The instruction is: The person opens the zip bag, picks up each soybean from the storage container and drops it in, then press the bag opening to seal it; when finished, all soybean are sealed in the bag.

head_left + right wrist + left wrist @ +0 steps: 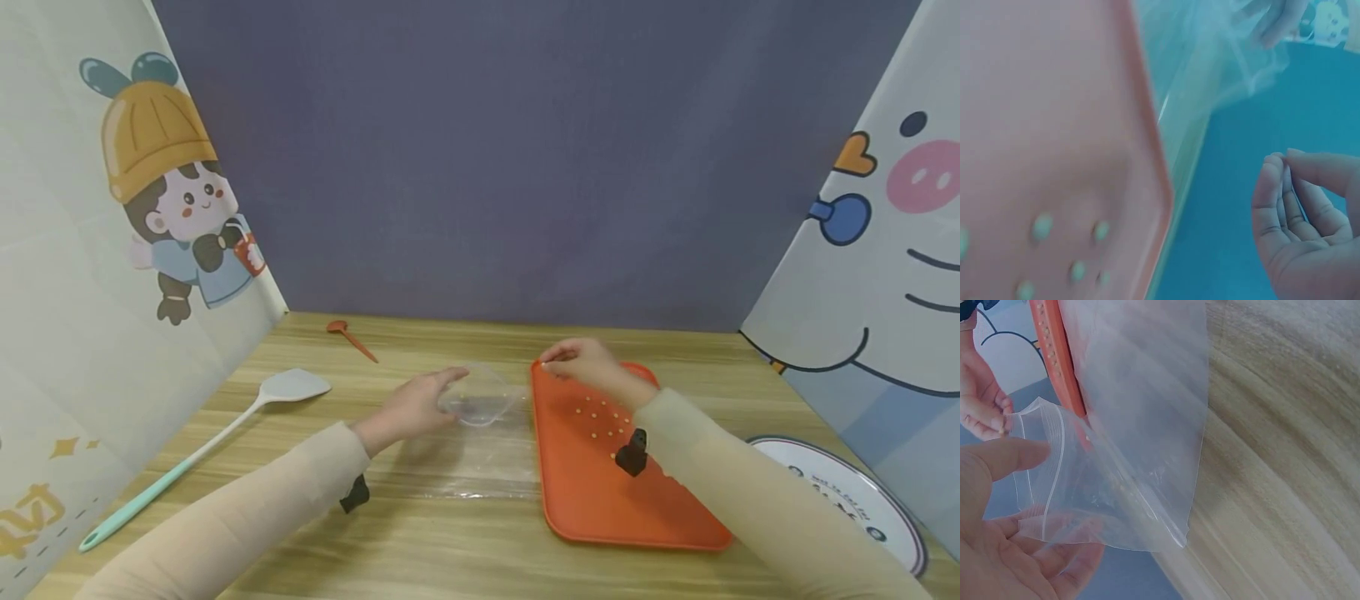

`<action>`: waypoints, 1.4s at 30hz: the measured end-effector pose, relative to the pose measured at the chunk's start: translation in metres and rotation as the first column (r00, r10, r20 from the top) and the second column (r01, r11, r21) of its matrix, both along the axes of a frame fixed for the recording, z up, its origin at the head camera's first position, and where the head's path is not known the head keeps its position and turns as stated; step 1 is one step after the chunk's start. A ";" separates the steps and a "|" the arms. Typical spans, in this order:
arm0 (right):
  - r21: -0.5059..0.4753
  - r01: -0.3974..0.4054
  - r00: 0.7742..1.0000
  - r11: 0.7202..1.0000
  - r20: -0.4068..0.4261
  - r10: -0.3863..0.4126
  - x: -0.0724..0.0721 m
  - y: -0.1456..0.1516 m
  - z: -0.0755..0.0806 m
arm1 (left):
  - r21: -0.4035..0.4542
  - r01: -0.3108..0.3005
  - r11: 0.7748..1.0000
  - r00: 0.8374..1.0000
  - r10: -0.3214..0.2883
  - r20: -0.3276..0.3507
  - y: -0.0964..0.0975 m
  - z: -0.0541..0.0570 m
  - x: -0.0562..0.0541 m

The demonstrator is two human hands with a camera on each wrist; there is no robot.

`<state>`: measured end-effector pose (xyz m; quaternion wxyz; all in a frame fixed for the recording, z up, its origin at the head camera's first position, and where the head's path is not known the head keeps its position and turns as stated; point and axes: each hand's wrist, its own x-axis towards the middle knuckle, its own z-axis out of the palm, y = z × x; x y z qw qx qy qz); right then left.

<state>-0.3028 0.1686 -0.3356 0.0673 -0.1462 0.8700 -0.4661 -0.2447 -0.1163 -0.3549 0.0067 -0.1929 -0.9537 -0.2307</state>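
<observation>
Fingertips of R hand (588,364) meet, prob. on a bean (1005,430); L hand (411,408) grips clear bag (480,467), thumb & fingers apart. If I slacken L, mouth may fold, bean miss.

Wood-grain surface (420,550); clock centred on clear bag (487,477). Orange tray (622,508): 3 o'clock, alongside. Plate (862,492): 3 o'clock, farther out. White-and-mint turner (217,437): 9 o'clock. Red spoon (354,339): 10–11 o'clock.

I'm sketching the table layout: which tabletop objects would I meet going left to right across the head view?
Mint-handled spatula, small red spoon, clear zip bag, orange-red tray, white plate.
</observation>
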 end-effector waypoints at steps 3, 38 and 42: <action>-0.047 -0.050 0.999 0.998 -0.011 0.049 0.001 -0.015 0.002 | 0.009 0.000 1.000 1.000 0.000 -0.001 0.000 0.000 0.000; 0.030 -0.075 0.993 0.997 -0.089 0.077 0.009 -0.028 0.014 | -0.009 0.014 1.000 1.000 -0.014 -0.006 0.004 0.003 -0.003; 0.046 -0.059 0.996 0.997 -0.067 0.062 0.007 -0.005 0.014 | -0.011 0.001 1.000 1.000 -0.001 0.011 0.004 0.004 -0.002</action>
